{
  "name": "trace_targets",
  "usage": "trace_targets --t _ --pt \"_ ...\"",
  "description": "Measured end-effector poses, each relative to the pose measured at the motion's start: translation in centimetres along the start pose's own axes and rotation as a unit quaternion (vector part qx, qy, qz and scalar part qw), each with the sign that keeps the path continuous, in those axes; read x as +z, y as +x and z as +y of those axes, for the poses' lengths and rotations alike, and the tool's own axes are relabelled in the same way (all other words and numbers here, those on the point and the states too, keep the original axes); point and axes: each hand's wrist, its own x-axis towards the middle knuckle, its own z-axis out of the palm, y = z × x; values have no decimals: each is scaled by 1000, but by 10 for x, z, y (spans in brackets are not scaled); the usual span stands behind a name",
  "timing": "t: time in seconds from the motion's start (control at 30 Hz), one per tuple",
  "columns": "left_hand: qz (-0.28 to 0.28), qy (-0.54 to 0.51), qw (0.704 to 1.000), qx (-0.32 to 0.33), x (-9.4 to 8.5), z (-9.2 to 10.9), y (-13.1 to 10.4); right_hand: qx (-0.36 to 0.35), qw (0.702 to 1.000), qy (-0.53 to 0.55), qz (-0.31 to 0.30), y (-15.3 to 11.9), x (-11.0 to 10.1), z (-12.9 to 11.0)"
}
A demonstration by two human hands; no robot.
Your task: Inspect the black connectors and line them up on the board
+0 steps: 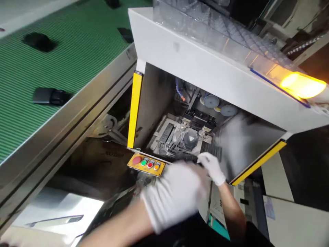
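My left hand, in a white glove, is smeared by motion in front of the machine's opening, just right of the yellow button panel. Its fingers cannot be made out, nor whether anything is in them. Farther right, my right hand, also white-gloved, reaches to the front edge of the opening beside a dark ribbed part. Its fingers are bent and partly hidden, and what they touch is unclear. Inside the machine is a metal fixture with cables, and two round grey discs hang behind it.
A green ribbed conveyor with several black parts runs along the left behind a metal rail. Yellow bars flank the opening. An orange lamp glows at the upper right. A white, shiny surface lies lower left.
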Motion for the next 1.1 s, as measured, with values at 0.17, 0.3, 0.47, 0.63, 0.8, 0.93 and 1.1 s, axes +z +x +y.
trace_targets --t 0.17,0.3,0.47,0.63,0.8,0.93,1.1 --pt "203 -110 966 -113 -36 -78 149 -54 982 127 129 105 -41 5" --pt "17 -263 960 -91 -35 -112 220 -79 971 222 -30 166 -28 -1" --pt "-52 -287 955 -59 -30 -114 237 -85 972 214 -52 174 -24 -3" --pt "24 -332 940 -81 -22 -115 234 -65 967 247 15 171 -17 -3" --pt "53 -339 936 -75 -16 -109 232 -50 970 237 23 171 -14 -7" --pt "53 -363 927 -80 -18 -106 233 -33 959 278 39 169 -14 -9" --pt "41 -353 932 -75 -21 -108 234 -46 963 264 32 167 -13 -13"
